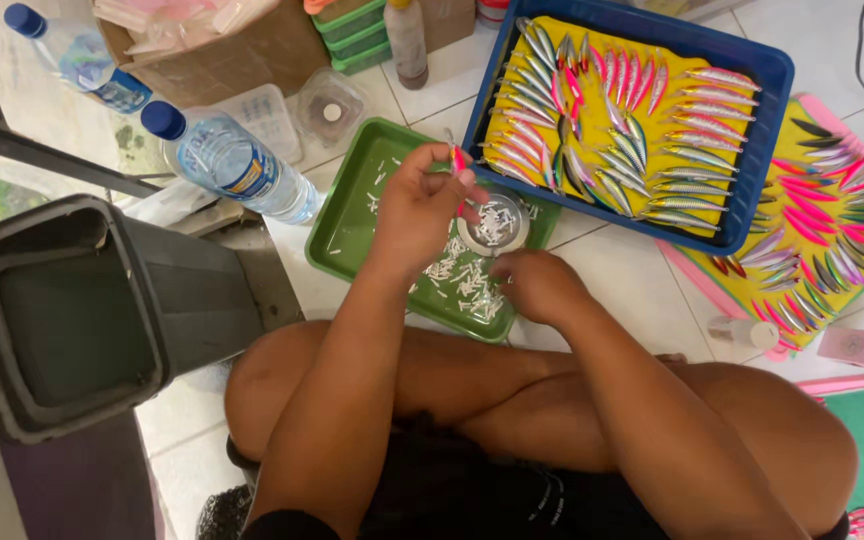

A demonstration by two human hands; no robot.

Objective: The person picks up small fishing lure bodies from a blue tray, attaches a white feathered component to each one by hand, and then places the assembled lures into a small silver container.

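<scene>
Holding a small pink-and-silver fishing lure [458, 160] pinched in the fingertips, the left hand [420, 205] keeps it raised just above the small round dish [493, 224] of white plastic pieces. The right hand [540, 285] rests curled at the dish's near edge; whether it grips a piece cannot be told. The dish sits in the green tray [352, 215], where more white pieces [467, 280] lie scattered. The step in hand appears to be fitting one white piece to the lure; the next move likely calls for a fine pinch and careful alignment at the lure's end. Beyond, the blue tray [752, 130] holds rows of lures on yellow foam, with two water bottles [232, 160] to the left on the tiled floor.
</scene>
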